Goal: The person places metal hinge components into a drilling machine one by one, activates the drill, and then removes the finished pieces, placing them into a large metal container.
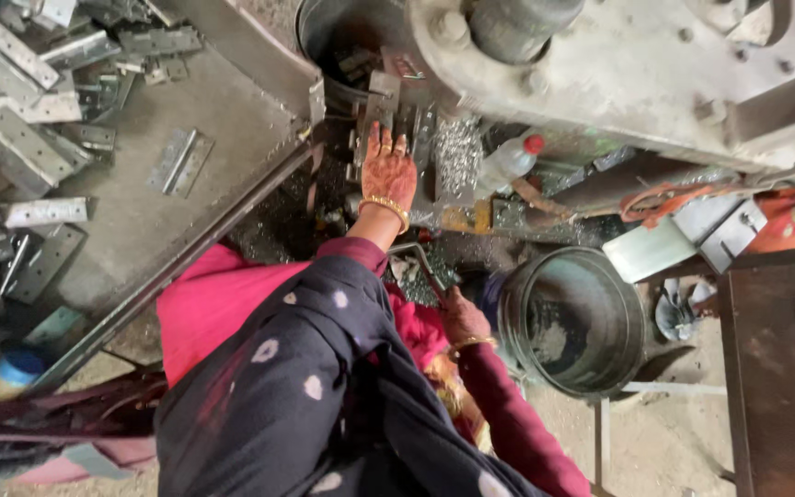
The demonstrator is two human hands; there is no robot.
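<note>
My left hand, with a gold bangle and henna marks, reaches forward into a heavy grey press machine. Its fingertips pinch a small metal plate standing at the press's die. My right hand is lower, beside my pink lap, with its fingers curled round the end of a thin metal rod that slants up toward the press. A dark spotted shawl covers my left arm. The die under the left fingers is mostly hidden.
Several grey metal hinge plates lie piled on a sloping steel table at the left. A round metal drum stands right of my right hand. A red-capped plastic bottle, metal shavings and a dark bench are also near.
</note>
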